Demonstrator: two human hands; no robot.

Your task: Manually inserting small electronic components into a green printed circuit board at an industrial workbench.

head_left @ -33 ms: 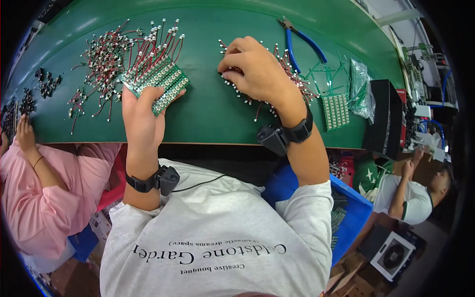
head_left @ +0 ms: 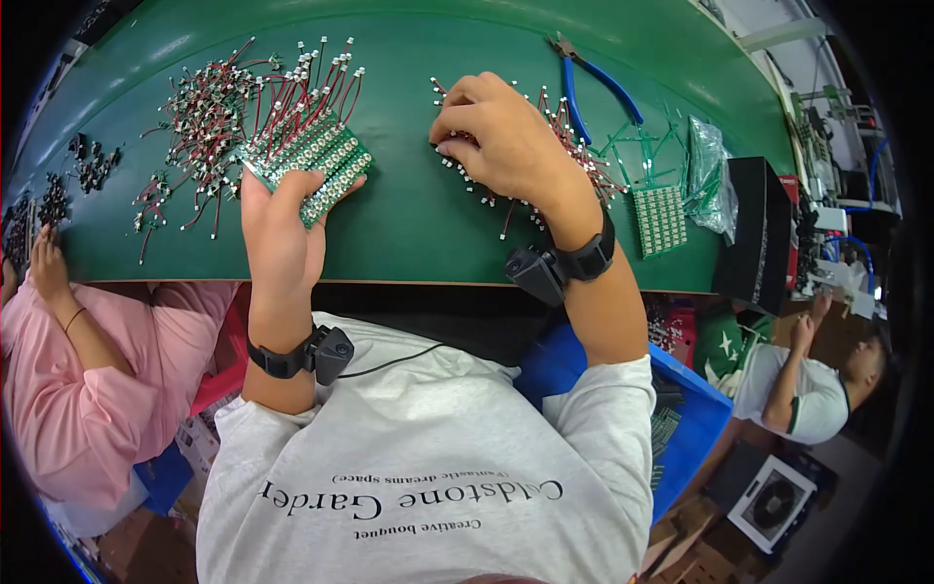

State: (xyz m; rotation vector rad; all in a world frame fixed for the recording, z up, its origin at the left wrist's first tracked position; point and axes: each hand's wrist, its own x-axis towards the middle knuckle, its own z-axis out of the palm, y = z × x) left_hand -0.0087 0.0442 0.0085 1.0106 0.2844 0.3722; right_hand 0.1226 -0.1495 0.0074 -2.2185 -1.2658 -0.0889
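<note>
Left hand [head_left: 277,219] grasps a green circuit board panel [head_left: 336,161] by its near edge, thumb on the upper face, holding it tilted over the bench [head_left: 399,238]. Rows of small components cover the panel, and red and dark wires tipped with white connectors stand out from its far side. Right hand [head_left: 511,146] is palm down with bent fingers over a pile of wired parts [head_left: 593,173]; whether the fingertips pinch a wire, I cannot tell.

Just left of the panel lies a larger heap of wired parts [head_left: 204,122], and farther left, small clusters of black pieces [head_left: 95,165]. Beyond the right hand, cutters with blue handles [head_left: 572,102] lie with the handles spread. Near them are loose green strips [head_left: 637,151], a second board panel [head_left: 661,220], a clear plastic bag [head_left: 710,180] and a black box [head_left: 754,229]. Each wrist wears a strapped black camera. At the left, a co-worker's hand [head_left: 49,261] rests at the bench edge.
</note>
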